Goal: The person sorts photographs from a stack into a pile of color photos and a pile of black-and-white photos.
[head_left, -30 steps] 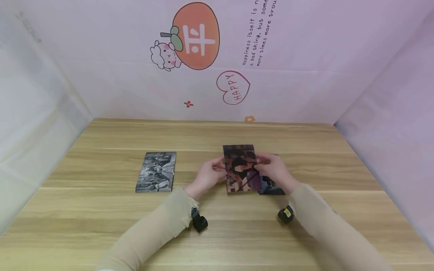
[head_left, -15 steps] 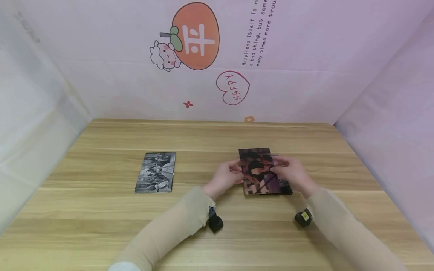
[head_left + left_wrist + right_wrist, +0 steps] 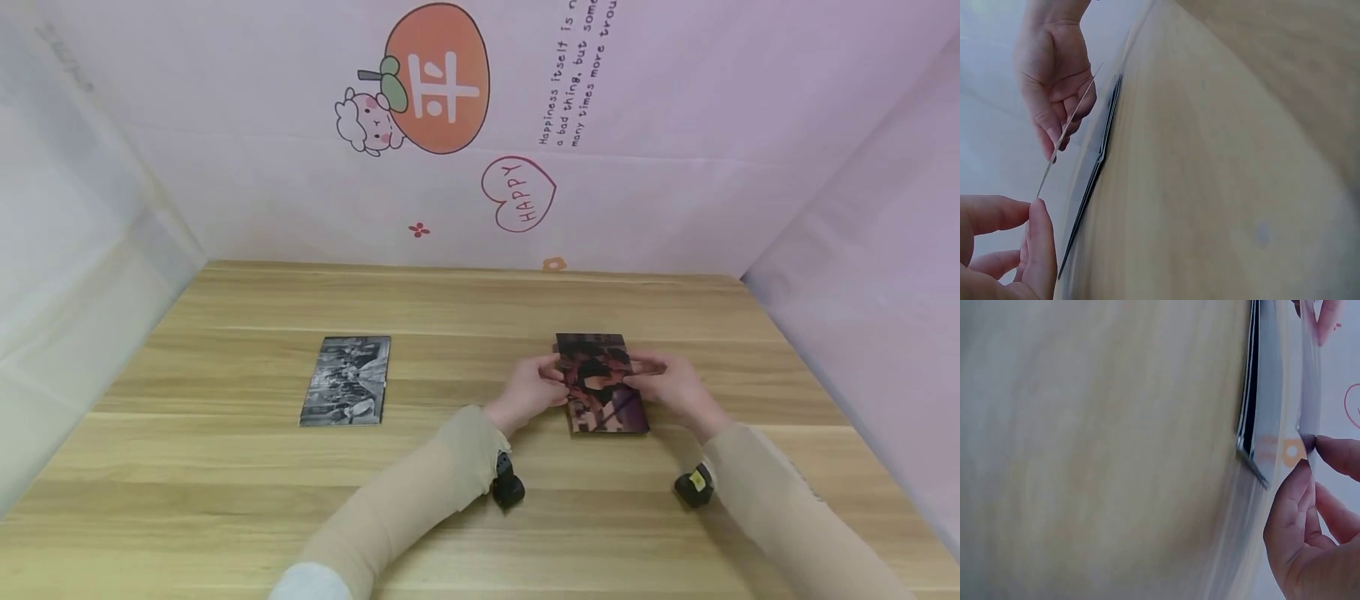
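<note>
A glossy photo card (image 3: 602,385), dark with purple and pink tones, is held between both hands on the right half of the table. My left hand (image 3: 529,390) pinches its left edge between thumb and fingers. On the opposite edge, my right hand (image 3: 675,392) pinches it the same way. Seen edge-on in the left wrist view, the card hangs tilted, slightly above a thin dark stack of cards (image 3: 1099,164) lying on the table. That stack is almost wholly covered by the card in the head view.
A black-and-white photo card (image 3: 345,382) of a group lies flat on the left of the wooden table (image 3: 247,500). Behind the table stands a printed cloth wall (image 3: 645,200); further cloth walls close both sides.
Both hands have carried the photo card to the right, until it lies over the stack of cards. The black-and-white card has stayed in place.
</note>
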{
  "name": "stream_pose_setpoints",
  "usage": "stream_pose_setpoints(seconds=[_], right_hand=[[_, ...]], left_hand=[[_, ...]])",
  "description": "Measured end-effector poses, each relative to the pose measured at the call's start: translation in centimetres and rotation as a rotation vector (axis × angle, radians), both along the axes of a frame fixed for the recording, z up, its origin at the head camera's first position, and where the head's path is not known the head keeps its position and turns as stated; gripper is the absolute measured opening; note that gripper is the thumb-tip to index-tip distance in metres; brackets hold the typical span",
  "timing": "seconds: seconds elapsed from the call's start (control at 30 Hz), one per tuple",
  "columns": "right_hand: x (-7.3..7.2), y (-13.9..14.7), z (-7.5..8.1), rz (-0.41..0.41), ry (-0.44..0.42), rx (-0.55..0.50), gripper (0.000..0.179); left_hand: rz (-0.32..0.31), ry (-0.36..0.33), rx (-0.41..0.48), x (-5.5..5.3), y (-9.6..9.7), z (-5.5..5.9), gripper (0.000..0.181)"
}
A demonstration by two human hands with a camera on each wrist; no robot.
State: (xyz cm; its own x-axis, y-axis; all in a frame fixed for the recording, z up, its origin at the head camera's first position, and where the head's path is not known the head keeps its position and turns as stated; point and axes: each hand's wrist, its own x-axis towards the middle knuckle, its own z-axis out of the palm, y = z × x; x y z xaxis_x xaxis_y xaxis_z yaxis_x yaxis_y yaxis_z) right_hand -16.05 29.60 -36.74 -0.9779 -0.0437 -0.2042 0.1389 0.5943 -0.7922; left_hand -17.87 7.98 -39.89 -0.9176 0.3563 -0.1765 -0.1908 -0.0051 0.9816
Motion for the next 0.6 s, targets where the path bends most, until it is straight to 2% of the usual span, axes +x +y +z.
stream_pose_setpoints(seconds=[0.37, 0.6], right_hand=[[-0.8, 1.1, -0.5, -0.054, -0.072, 0.009, 0.059], [-1.2, 0.9, -0.6, -0.072, -0.125, 0.018, 0.059]], left_hand=[[-0.036, -0.001, -0.064, -0.2, 1.0, 0.0, 0.064], [-0.037, 0.008, -0.115, -0.5, 1.0, -0.1, 0.062]])
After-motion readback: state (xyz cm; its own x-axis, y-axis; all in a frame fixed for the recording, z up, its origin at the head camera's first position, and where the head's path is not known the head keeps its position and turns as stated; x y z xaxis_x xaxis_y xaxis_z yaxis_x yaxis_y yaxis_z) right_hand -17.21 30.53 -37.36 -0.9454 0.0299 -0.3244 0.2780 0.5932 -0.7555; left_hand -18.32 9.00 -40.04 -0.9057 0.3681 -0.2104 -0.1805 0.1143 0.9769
